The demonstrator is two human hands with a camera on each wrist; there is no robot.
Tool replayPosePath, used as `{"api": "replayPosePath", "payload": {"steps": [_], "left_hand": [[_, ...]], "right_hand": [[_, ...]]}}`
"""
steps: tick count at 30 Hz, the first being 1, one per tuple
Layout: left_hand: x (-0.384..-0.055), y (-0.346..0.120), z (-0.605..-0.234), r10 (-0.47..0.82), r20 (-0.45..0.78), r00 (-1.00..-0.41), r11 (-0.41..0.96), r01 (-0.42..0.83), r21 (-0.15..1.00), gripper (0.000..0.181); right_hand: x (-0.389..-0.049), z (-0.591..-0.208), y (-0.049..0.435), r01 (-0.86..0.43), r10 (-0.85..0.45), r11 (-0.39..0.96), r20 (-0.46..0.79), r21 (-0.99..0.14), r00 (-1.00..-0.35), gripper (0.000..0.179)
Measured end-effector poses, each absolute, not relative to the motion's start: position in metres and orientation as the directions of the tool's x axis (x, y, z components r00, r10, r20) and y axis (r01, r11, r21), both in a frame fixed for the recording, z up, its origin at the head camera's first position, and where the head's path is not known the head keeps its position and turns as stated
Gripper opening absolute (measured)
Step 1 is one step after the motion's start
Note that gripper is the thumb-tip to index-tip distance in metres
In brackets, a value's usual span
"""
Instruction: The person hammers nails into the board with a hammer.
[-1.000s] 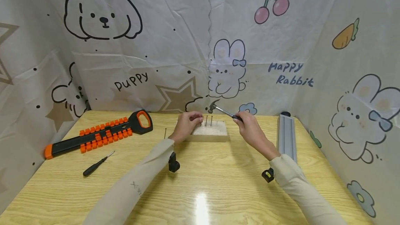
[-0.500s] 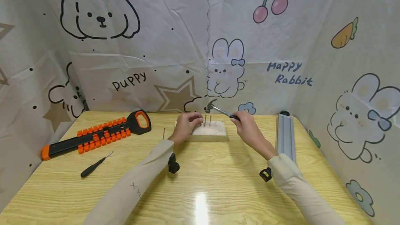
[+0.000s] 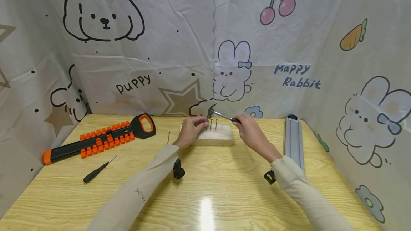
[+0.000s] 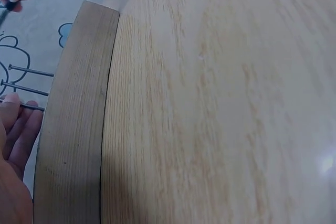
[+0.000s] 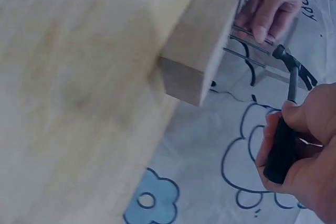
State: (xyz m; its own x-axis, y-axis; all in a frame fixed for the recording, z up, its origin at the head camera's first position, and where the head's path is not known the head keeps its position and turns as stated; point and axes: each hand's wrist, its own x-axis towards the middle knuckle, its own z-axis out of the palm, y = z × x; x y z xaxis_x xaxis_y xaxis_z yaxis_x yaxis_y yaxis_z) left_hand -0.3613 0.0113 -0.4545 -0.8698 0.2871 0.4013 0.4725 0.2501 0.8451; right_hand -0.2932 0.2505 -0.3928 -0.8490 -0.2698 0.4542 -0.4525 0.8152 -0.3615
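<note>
My left hand (image 3: 191,130) is at the wooden block (image 3: 218,139), and its thumb and fingers pinch a nail (image 4: 32,107) standing in the block's top. Two more nails (image 3: 216,124) stand upright in a row to the right of the pinched one. My right hand (image 3: 252,132) grips a small claw hammer (image 3: 222,114) by its black handle. In the right wrist view the hammer head (image 5: 280,53) is close to the pinched nail's head, beside the left fingertips. Left of the block, a single nail (image 3: 168,137) is on the table.
A long black tool with orange clips and an orange-trimmed handle (image 3: 109,136) lies at the left. In front of it is a black-handled screwdriver (image 3: 99,169). A long grey metal bar (image 3: 293,140) lies at the right. Printed cloth walls (image 3: 179,38) enclose the wood-grain table (image 3: 224,195).
My right hand has shifted left with the hammer, bringing the hammer head over toward the left fingertips. The left hand keeps its pinch on the nail.
</note>
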Motion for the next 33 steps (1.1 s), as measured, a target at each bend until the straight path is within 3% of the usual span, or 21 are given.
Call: {"api": "replayPosePath", "payload": {"steps": [6,8,14,21,33], "left_hand": [[-0.360,0.010,-0.456,0.288,0.385,-0.877,0.236,0.455,0.859,0.018],[-0.361,0.009,-0.458,0.284,0.394,-0.874,0.232,0.462,0.856,0.018],[-0.365,0.008,-0.465,0.254,0.428,-0.868,0.237,0.485,0.842,0.018],[-0.367,0.010,-0.467,0.267,0.451,-0.852,0.236,0.511,0.826,0.019],[-0.363,0.015,-0.465,0.264,0.441,-0.858,0.254,0.503,0.826,0.019]], "right_hand": [[-0.296,-0.384,0.245,-0.540,-0.219,0.774,0.659,-0.332,-0.719,0.015],[-0.294,-0.387,0.242,-0.543,-0.232,0.785,0.673,-0.297,-0.702,0.016],[-0.287,-0.399,0.239,-0.486,-0.327,0.853,0.533,-0.188,-0.780,0.011],[-0.288,-0.393,0.245,-0.491,-0.310,0.854,0.588,-0.174,-0.747,0.009],[-0.286,-0.397,0.248,-0.482,-0.330,0.851,0.503,-0.207,-0.799,0.013]]}}
